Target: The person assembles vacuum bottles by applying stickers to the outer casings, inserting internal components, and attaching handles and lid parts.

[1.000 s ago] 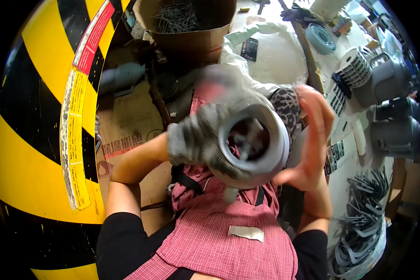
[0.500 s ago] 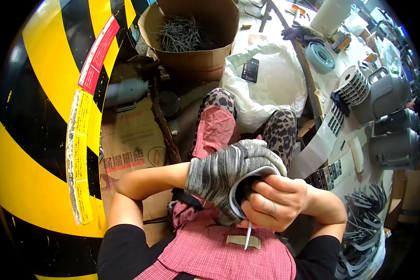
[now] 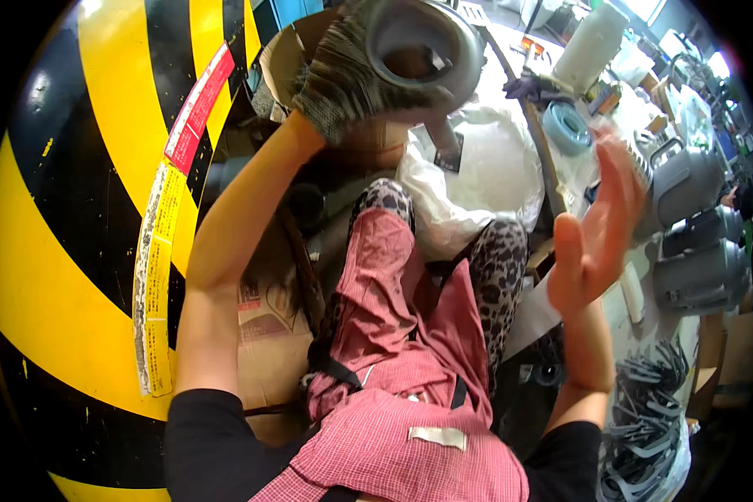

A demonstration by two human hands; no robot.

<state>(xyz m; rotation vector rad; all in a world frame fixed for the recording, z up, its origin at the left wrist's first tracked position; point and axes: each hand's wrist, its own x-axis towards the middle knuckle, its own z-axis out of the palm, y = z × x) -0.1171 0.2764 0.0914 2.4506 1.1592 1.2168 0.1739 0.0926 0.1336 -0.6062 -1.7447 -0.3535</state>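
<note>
Grey round hollow vessel [image 3: 467, 63] in gloved grip

Head view: yellow-and-black striped panel [image 3: 71, 217] borders 9 o'clock; room opens at centre. At 12, grey-gloved left hand [image 3: 351, 79] wraps the vessel's left side; at 3, bare right hand [image 3: 602, 238] stands apart, spread wide. Near 2, white plastic bag [image 3: 502, 159] holds black phone [image 3: 451, 161].

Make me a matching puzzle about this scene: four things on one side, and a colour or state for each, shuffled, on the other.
Things:
1. left hand
2. right hand
3. grey pot
4. apron

Colours and states:
A. bare, and apart from the pot
B. pink with a fine check
C. covered by a knit glove
D. held up, its round opening showing

Right pairs: 1-C, 2-A, 3-D, 4-B.
</note>
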